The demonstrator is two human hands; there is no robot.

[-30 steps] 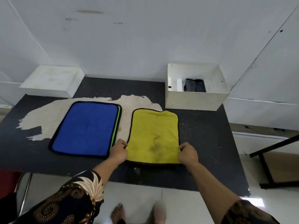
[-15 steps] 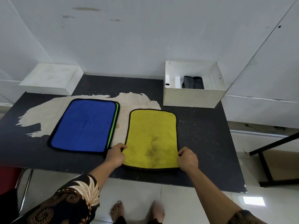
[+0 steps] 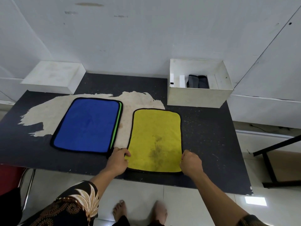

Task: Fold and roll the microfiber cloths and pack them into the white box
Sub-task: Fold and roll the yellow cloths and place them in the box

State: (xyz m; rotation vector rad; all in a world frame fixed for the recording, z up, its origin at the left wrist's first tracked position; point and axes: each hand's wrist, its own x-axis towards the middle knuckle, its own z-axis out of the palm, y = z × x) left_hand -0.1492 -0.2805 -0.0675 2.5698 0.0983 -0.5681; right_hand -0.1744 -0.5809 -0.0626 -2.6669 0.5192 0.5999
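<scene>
Black worn tabletop (image 3: 208, 137) is set against a white wall. On its near middle a yellow cloth (image 3: 156, 136) is laid flat. Its near left edge is pinched by the left grip (image 3: 118, 160), and its near right edge is held by the curled right grip (image 3: 191, 162). Just left, a blue cloth (image 3: 86, 124) is spread flat. At the far right the white box (image 3: 195, 97) is stood open, with two dark rolled cloths (image 3: 197, 81) held inside.

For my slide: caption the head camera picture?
Left hand and right hand grip the side edges of the yellow microfiber cloth.
</scene>
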